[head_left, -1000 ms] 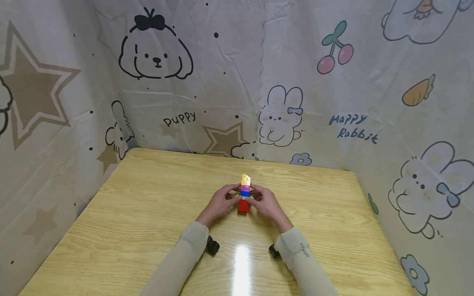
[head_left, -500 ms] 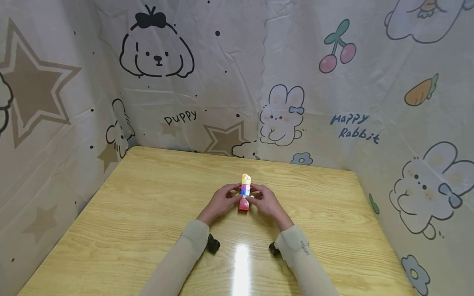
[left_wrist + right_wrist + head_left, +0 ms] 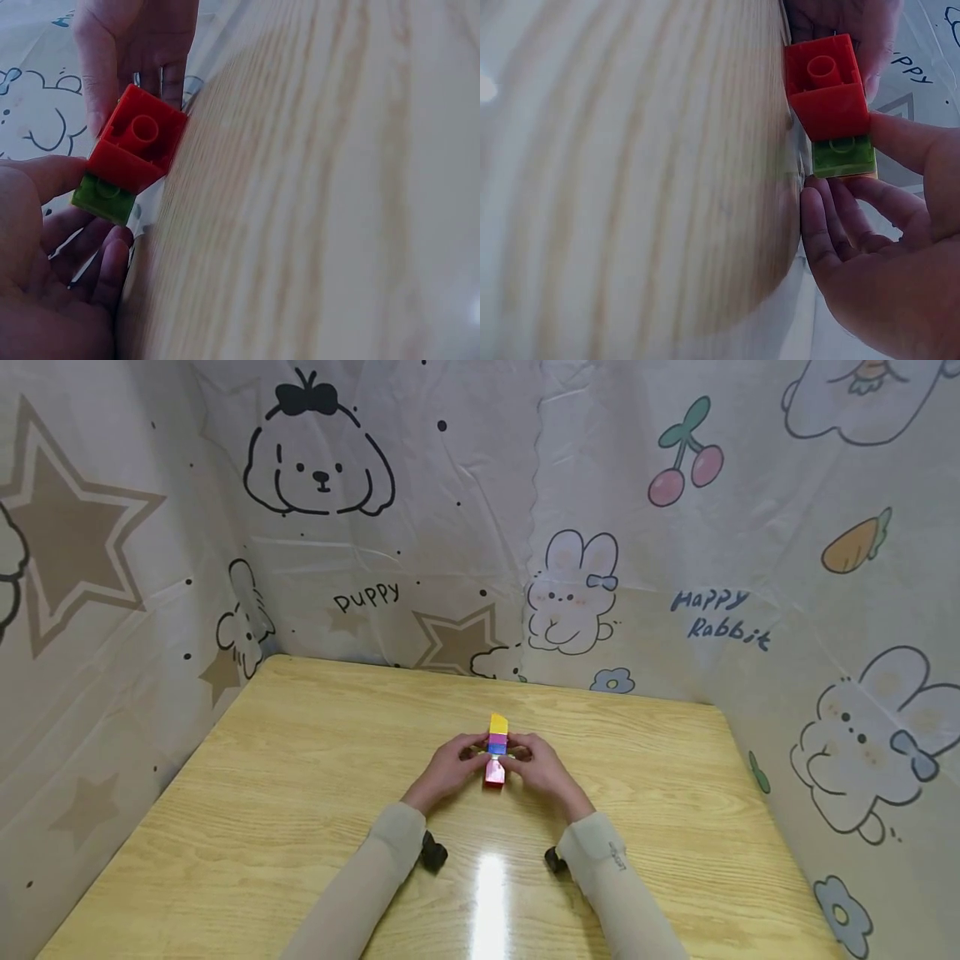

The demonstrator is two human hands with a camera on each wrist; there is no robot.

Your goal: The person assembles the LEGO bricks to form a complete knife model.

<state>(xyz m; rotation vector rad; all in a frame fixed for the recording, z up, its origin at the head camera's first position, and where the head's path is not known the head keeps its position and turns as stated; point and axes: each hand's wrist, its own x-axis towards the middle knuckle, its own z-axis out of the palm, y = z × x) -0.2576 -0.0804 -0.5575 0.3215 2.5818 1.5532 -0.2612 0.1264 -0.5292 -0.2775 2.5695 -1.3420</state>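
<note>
A stack of toy building bricks is between my two hands, in the middle of the table. Yellow is at the far end, then purple and blue; a red brick is at the near end. Both wrist views show the hollow underside of the red brick and a green brick joined to it. My left hand grips the stack from the left, thumb near the red-green joint. My right hand holds it from the right in the same way. Fingers partly hide the green brick in the head view.
The wooden table extends around the hands, with a bright light reflection near its front. A printed cloth stands behind and along both sides. A black wrist device sits under the left cuff, another under the right.
Glare has shifted from the yellow end to the red brick, which looks like a slight tilt of the stack. Both hands keep their hold in nearly the same place.
</note>
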